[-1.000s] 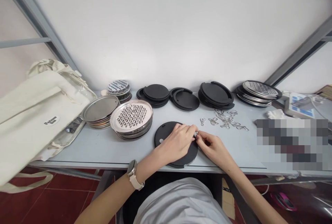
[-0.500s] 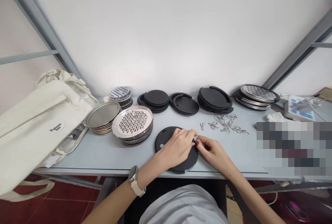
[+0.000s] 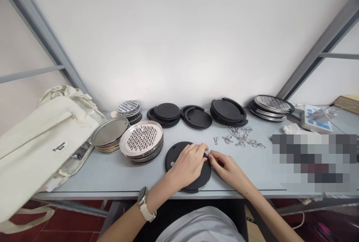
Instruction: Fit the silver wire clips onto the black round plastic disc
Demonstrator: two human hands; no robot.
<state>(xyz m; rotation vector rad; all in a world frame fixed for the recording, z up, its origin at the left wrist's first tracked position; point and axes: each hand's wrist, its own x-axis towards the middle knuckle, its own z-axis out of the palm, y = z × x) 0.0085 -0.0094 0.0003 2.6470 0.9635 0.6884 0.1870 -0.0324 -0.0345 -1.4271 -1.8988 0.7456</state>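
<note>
A round black disc (image 3: 176, 152) lies flat near the table's front edge. My left hand (image 3: 188, 164) rests on top of it, fingers curled, fingertips at its right rim. My right hand (image 3: 226, 167) meets it from the right, fingers pinched on a small metal wire clip (image 3: 207, 154) at the disc's edge. A loose pile of wire clips (image 3: 241, 137) lies just beyond my right hand.
Stacks of perforated metal grater discs (image 3: 141, 139) and plain metal plates (image 3: 109, 133) stand to the left. Black disc stacks (image 3: 227, 110) line the wall, with more grater discs (image 3: 271, 106) at the right. A cream canvas bag (image 3: 36, 141) fills the left end of the grey table (image 3: 112, 167).
My hands have stayed together at the disc's right rim, with small finger movements. The camera has tilted, so everything sits slightly lower in view.
</note>
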